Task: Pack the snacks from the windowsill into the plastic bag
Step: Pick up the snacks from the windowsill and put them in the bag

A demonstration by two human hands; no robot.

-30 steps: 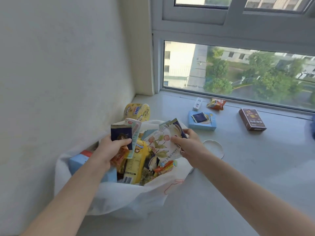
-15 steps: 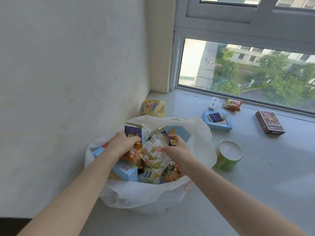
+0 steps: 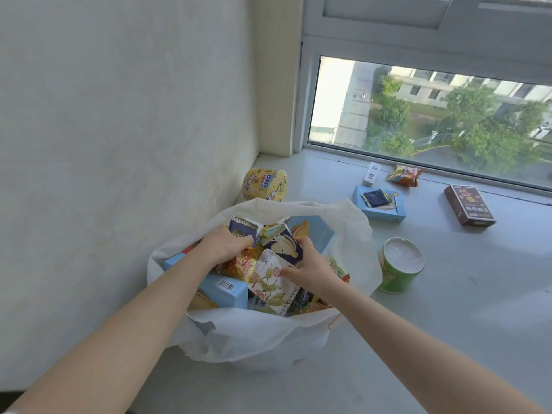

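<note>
A white plastic bag (image 3: 263,339) stands open on the windowsill against the left wall, stuffed with snack boxes and packets. Both hands are down inside its mouth. My left hand (image 3: 225,245) grips a dark blue packet (image 3: 243,231) at the bag's far side. My right hand (image 3: 310,265) holds a white flowered tea packet (image 3: 270,280) and presses it in among the others. A light blue box (image 3: 222,289) lies in the bag under my left forearm.
On the sill beyond the bag lie a yellow cup (image 3: 264,185), a light blue box (image 3: 379,204) with a dark sachet on it, a small white box (image 3: 372,174), an orange packet (image 3: 404,175) and a brown box (image 3: 469,209). A green cup (image 3: 398,265) stands right of the bag.
Both hands have sunk from above the bag down into it, carrying the blue packet and the flowered packet in among the other snacks. The camera has moved closer and left.
</note>
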